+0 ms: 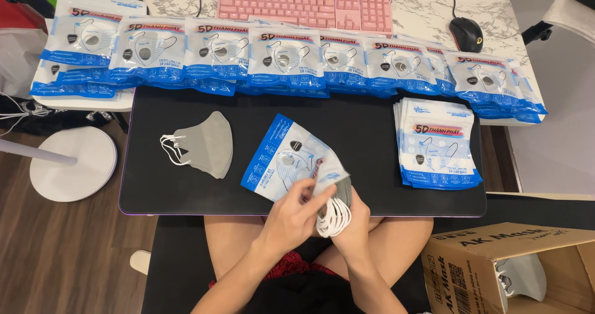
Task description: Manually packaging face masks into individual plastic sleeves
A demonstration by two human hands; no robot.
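My left hand (291, 213) pinches the open mouth of a blue-and-white plastic pouch (285, 158) that lies tilted on the black mat (372, 165). My right hand (352, 222) grips a stack of grey face masks (339, 190) with white ear loops (333, 218) hanging below, its top edge at the pouch's opening. Both hands meet at the mat's front edge, above my lap.
A loose pile of grey masks (207, 144) lies on the mat's left. A stack of pouches (437, 143) sits at its right. Several overlapping pouches (285, 57) line the back, before a pink keyboard (305, 4) and mouse (466, 34). A cardboard box (496, 270) stands lower right.
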